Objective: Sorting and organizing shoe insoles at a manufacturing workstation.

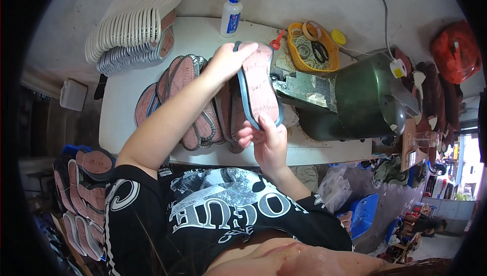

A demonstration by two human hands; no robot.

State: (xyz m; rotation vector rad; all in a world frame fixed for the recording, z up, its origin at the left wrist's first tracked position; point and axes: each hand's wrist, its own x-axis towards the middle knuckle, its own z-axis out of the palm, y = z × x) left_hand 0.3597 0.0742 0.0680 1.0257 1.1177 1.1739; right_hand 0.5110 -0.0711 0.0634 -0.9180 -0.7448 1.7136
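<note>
A pink shoe insole (259, 86) with a blue-grey edge is held up between my two hands, its pink face toward me. My left hand (228, 62) grips the far end, with the thumb lying across the pink face. At the near end my right hand (268, 141) pinches the rim, thumb on top and the other fingers partly behind. Just left of the insole, several similar pink insoles (190, 81) with dark rims lie heaped on the white table (122, 108), partly covered by my left forearm. Close on the right stands a dark green sewing machine (355, 96).
Stacked white soles (134, 22) stand at the back left. A white bottle (231, 16) with a blue cap is at the back edge. Beside it a yellow basket (332, 55) holds bands and black scissors. More insoles fill a crate (81, 190) at lower left; a blue bin (366, 215) stands lower right.
</note>
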